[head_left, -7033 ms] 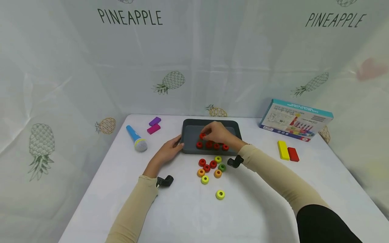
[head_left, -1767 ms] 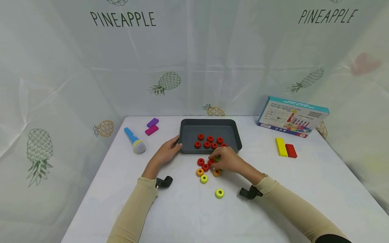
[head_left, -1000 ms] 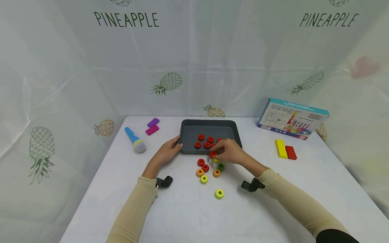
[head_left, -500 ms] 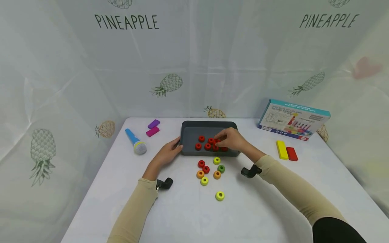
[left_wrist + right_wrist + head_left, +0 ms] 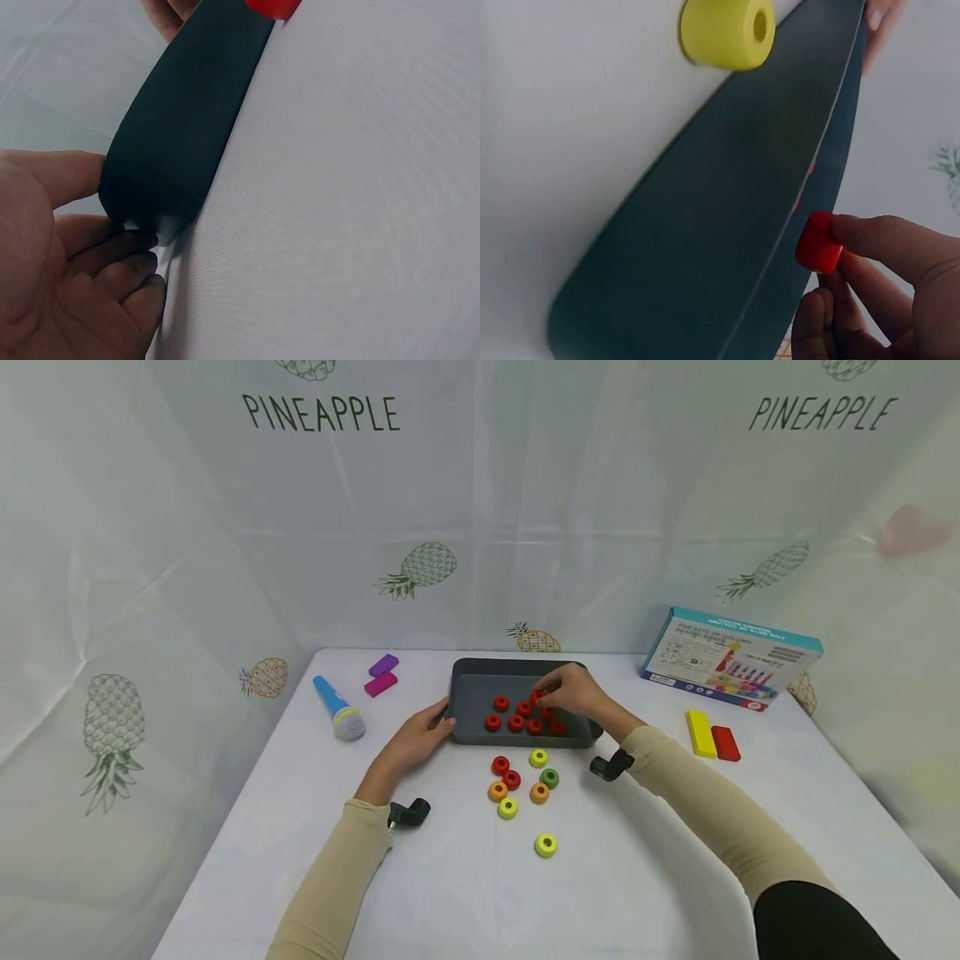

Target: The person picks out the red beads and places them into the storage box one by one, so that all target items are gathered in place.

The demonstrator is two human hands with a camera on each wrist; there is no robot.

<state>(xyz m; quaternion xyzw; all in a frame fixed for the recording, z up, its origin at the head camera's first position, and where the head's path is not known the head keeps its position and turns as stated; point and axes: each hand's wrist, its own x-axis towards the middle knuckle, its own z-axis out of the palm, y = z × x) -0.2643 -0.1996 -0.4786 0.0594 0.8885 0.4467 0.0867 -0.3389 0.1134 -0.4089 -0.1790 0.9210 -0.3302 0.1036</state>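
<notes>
My right hand (image 5: 576,692) pinches a red bead (image 5: 819,242) between thumb and forefinger, over the dark grey tray (image 5: 480,673). Several red beads (image 5: 492,722) stand in the tray, some partly hidden by that hand. At the tray's left end my left hand (image 5: 414,737) holds the corner, its thumb touching the rim and its fingers curled against the outer wall in the left wrist view. On the table in front are two red beads (image 5: 500,766), two orange beads (image 5: 498,791), three yellow beads (image 5: 546,845) and a green bead (image 5: 550,778).
A blue toy microphone (image 5: 337,708) and purple and magenta blocks (image 5: 381,684) lie at the left. To the right are a yellow block (image 5: 701,732) and a red block (image 5: 725,743), with a printed box (image 5: 731,658) behind them. A pineapple-print curtain (image 5: 480,510) hangs beyond the table (image 5: 465,893).
My right hand has taken a red bead from the table group and carried it back over the tray. More red beads stand in the tray than 7 seconds ago. My left hand stays at its corner.
</notes>
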